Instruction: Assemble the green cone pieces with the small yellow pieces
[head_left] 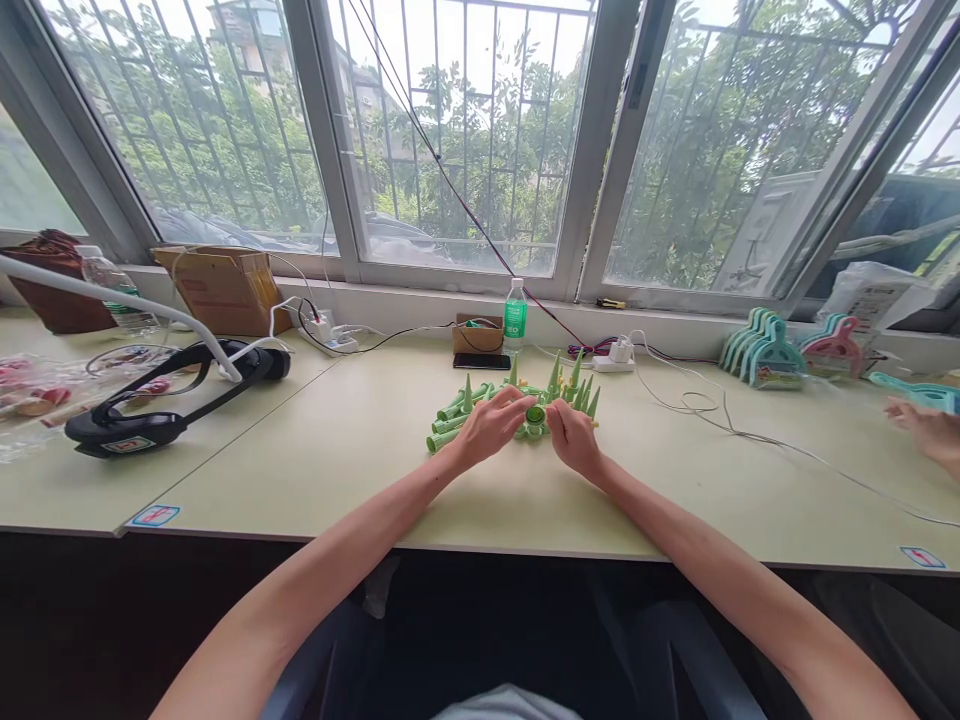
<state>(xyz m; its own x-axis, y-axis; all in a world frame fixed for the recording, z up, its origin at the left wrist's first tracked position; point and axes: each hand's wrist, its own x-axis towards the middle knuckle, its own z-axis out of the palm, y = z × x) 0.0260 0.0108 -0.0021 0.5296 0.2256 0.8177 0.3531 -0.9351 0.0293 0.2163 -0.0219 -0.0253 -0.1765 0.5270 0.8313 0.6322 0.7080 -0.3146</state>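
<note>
Both hands meet over a cluster of green plastic parts near the middle of the table. My left hand (pixel 491 425) is closed, its fingertips on the upper left side of a green bamboo-like tube (pixel 535 414) whose round open end faces me. On the tube's right side, my right hand (pixel 576 437) is closed in a pinch against it; the thumb and bent fingers hide the contact. Several green tube pieces (pixel 444 440) lie left of my left hand. Behind my right hand stand pointed green leaf-like pieces (pixel 579 388) with small yellow bits among them.
A phone (pixel 481 361), a small cardboard box (pixel 478 336) and a green-labelled bottle (pixel 514 315) stand behind the parts. To the left is a black headset (pixel 180 400). White cables (pixel 727 425) cross the right side, near hangers (pixel 765 350) and another person's hand (pixel 930 430).
</note>
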